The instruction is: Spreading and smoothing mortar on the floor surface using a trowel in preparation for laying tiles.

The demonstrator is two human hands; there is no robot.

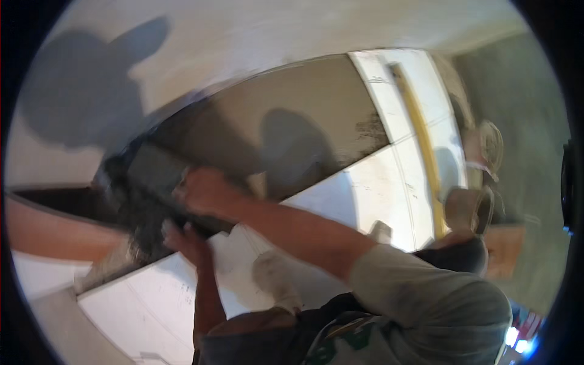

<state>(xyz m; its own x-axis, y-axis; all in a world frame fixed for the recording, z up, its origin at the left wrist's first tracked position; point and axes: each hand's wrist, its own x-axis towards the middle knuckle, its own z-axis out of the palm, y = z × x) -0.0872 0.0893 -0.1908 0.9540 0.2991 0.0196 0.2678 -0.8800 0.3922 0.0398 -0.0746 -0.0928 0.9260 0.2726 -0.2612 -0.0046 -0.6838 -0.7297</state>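
Mortar (292, 115) is the thing here, a wet grey bed spread across the floor next to the laid white tiles (371, 188). The right hand (204, 191) is closed around the handle of a flat trowel (152, 167), blade down in the dark heap at the left end of the bed. The left hand (185, 240) sits just below, fingers curled at the edge of the heap; I can't tell whether it's actually holding anything (too blurry).

To do this bit well, I'd say keep the blade at a steady low angle and drag in long even passes so the bed ends up flush with the neighbouring tile edges, no ridges or hollows.

Texture-wise: the mortar looks smooth and damp where it's been worked, clumpy and darker at the pile. The tiles are glossy, large, square-cornered. A long yellow level (420, 140) lies across them further right.
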